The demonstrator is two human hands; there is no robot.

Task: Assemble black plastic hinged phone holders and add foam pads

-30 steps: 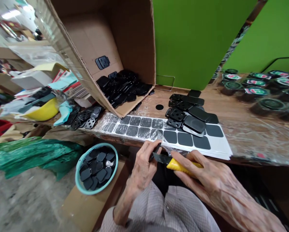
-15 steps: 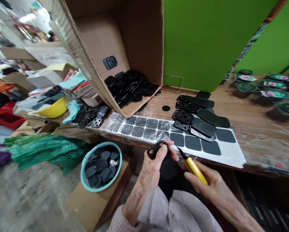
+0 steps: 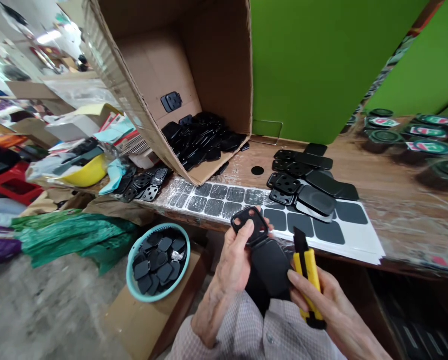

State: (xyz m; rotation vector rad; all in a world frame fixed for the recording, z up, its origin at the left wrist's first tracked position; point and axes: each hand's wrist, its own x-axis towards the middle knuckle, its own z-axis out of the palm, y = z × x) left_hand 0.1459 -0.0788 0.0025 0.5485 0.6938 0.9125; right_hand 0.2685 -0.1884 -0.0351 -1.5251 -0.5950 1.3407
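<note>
My left hand [image 3: 236,257] grips a black plate with round holes [image 3: 259,227], thumb on top of it. A solid black flap [image 3: 272,267] hangs from the plate's lower edge. My right hand [image 3: 319,295] is closed around a yellow and black utility knife [image 3: 309,280], its dark blade pointing up. The right thumb and fingertips are at the flap's right edge. Just beyond my hands, sheets of dark rounded squares [image 3: 329,231] lie along the bench edge, with a pile of black plates [image 3: 316,200] on them.
An open cardboard box [image 3: 216,65] holding black parts stands on the wooden bench [image 3: 400,210]. At lower left, a light blue basket [image 3: 129,272] of black pieces rests on a carton [image 3: 134,327]. Lidded jars [image 3: 426,145] stand at right, near a green panel [image 3: 321,65].
The knife has turned more upright, away from the plate. My right hand has moved to the flap's edge. The holed plate is tilted to show its face, and the flap is more visible.
</note>
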